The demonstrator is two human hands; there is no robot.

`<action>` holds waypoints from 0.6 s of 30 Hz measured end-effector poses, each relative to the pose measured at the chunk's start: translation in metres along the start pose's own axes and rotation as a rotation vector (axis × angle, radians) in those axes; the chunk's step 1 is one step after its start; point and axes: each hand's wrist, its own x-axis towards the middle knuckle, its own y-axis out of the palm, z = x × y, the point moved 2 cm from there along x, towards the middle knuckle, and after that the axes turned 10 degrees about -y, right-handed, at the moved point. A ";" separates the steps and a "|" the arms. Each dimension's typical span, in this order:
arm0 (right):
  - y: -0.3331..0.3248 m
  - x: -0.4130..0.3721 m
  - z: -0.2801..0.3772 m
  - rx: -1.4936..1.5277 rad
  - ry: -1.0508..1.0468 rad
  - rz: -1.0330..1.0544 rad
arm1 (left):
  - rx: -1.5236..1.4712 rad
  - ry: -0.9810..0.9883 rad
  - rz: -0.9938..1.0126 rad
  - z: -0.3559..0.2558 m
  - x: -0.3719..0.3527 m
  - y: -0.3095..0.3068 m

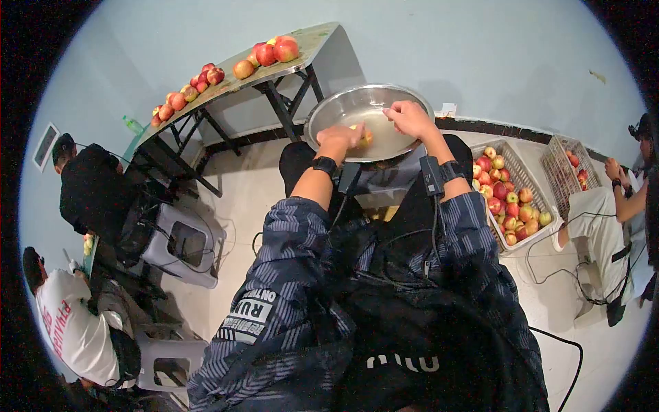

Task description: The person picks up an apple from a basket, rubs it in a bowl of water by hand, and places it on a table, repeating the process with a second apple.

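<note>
Sleeves (pixel 288 233) of dark striped fabric fill the near field, each forearm ending in a black wristband (pixel 325 165) with cables trailing down.

The left hand (pixel 340 137) is closed around a pale, partly peeled apple (pixel 365 136), fingers wrapped tight on it. The apple sits over the middle of a steel bowl (pixel 343 103), which rests on the person's lap.

The right hand (pixel 410 118) hovers just beside the apple over the bowl's far half, with its fingers bent downward. I cannot tell whether it grips anything.

To the right of the knees, on the floor, stands a white mesh crate (pixel 519 173) filled with red and yellow apples. A second basket (pixel 563 161) lies beyond it, next to a seated person (pixel 604 220).

Farther off, against the wall, a folding table (pixel 312 38) carries a row of apples (pixel 274 51). Two more people (pixel 93 192) sit at the left.
</note>
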 end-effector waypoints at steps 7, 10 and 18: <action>0.000 -0.001 0.003 -0.024 -0.035 -0.020 | -0.078 0.113 0.047 -0.006 0.015 0.012; 0.000 0.000 0.004 -0.034 0.009 -0.002 | -0.174 0.226 -0.056 -0.010 0.058 0.032; 0.003 0.002 -0.003 -0.068 0.023 0.010 | -0.076 0.418 -0.032 -0.011 0.035 0.023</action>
